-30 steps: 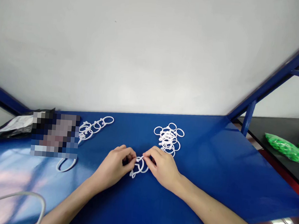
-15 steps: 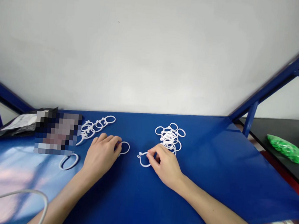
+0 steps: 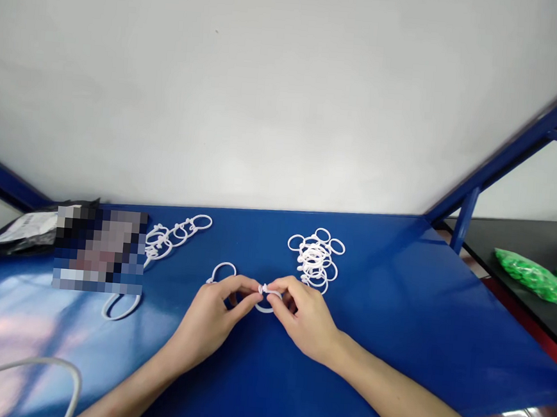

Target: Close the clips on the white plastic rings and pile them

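My left hand (image 3: 212,316) and my right hand (image 3: 306,317) meet at the middle of the blue table (image 3: 395,320), both pinching one white plastic ring (image 3: 265,299) between thumb and fingers. A second single white ring (image 3: 223,271) lies flat just behind my left hand. A pile of several white rings (image 3: 316,258) sits just beyond my right hand. A chain of linked white rings (image 3: 175,234) lies further left near the back.
Another loose white ring (image 3: 119,306) lies at the left below a blurred patch. A dark bag (image 3: 20,233) rests at the far left. A white cable (image 3: 29,375) curves at the bottom left. Green parts (image 3: 531,273) lie on a black table at the right.
My left hand set one ring down on the table to the left, then came back to the middle and joined my right hand on the ring it holds.
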The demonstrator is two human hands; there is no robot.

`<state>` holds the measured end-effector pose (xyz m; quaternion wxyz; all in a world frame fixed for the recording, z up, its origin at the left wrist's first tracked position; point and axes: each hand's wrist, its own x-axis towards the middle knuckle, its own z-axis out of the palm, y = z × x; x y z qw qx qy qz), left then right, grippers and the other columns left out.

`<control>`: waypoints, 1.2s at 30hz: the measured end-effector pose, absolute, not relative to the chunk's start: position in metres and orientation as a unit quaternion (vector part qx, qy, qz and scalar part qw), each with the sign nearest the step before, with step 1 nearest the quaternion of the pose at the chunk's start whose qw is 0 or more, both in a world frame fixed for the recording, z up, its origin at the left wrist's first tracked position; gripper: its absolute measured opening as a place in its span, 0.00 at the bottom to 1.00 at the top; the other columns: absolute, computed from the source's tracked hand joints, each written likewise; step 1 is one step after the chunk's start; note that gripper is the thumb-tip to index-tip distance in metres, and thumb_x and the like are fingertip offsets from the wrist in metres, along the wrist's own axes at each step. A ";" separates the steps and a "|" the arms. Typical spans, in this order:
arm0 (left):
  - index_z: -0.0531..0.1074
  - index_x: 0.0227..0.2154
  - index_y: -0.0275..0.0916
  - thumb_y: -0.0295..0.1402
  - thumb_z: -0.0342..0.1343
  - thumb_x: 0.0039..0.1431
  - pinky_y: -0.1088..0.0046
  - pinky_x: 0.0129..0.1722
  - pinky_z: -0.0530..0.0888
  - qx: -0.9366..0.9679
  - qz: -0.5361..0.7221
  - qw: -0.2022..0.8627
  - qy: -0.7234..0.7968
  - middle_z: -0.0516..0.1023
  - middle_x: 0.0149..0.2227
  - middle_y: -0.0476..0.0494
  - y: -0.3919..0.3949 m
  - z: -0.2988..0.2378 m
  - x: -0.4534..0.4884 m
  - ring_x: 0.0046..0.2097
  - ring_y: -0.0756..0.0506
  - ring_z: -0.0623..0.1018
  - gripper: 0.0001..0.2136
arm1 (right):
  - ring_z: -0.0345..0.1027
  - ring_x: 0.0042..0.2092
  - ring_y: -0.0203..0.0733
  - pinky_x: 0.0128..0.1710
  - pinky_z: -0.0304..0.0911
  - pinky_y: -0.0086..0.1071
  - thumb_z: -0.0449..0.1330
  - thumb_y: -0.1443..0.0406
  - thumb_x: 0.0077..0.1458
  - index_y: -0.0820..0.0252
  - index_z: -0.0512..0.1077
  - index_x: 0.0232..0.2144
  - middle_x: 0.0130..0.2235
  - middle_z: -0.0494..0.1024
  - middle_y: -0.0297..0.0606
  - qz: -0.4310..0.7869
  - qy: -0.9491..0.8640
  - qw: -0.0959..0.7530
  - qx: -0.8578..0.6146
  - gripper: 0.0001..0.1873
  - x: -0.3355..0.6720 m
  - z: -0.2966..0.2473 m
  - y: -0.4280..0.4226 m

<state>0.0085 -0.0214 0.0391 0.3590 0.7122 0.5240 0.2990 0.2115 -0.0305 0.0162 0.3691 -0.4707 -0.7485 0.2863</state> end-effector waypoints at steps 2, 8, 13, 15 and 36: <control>0.82 0.37 0.47 0.42 0.57 0.64 0.72 0.35 0.73 0.718 0.304 0.351 0.518 0.85 0.35 0.51 -0.022 0.038 0.007 0.33 0.47 0.79 0.10 | 0.76 0.32 0.36 0.32 0.67 0.29 0.57 0.62 0.68 0.54 0.74 0.44 0.35 0.82 0.32 0.303 -0.748 0.369 -0.460 0.06 0.211 0.016 -0.031; 0.81 0.38 0.46 0.36 0.58 0.66 0.74 0.35 0.74 0.771 0.325 0.280 0.471 0.83 0.34 0.51 -0.024 0.028 0.003 0.33 0.48 0.80 0.07 | 0.72 0.30 0.35 0.32 0.65 0.28 0.59 0.63 0.68 0.54 0.75 0.39 0.32 0.80 0.30 0.324 -0.743 0.371 -0.453 0.05 0.210 0.019 -0.032; 0.78 0.37 0.42 0.32 0.53 0.70 0.76 0.34 0.74 0.838 0.340 0.188 0.383 0.80 0.31 0.49 -0.026 0.017 0.003 0.33 0.49 0.78 0.09 | 0.68 0.28 0.34 0.30 0.61 0.28 0.60 0.66 0.66 0.55 0.74 0.33 0.31 0.78 0.29 0.359 -0.746 0.351 -0.437 0.07 0.214 0.023 -0.036; 0.77 0.36 0.41 0.30 0.51 0.71 0.76 0.32 0.73 0.860 0.340 0.149 0.350 0.78 0.29 0.48 -0.027 0.015 0.003 0.31 0.50 0.76 0.10 | 0.69 0.29 0.34 0.31 0.62 0.28 0.60 0.67 0.66 0.56 0.73 0.33 0.32 0.78 0.29 0.369 -0.750 0.347 -0.425 0.07 0.216 0.023 -0.036; 0.75 0.54 0.40 0.40 0.53 0.67 0.53 0.49 0.73 0.828 0.081 0.023 0.555 0.77 0.50 0.37 0.007 0.024 -0.041 0.48 0.35 0.78 0.17 | 0.74 0.39 0.48 0.41 0.66 0.40 0.58 0.66 0.68 0.58 0.74 0.37 0.38 0.82 0.40 -0.087 -0.770 0.322 -0.544 0.06 0.263 0.031 0.014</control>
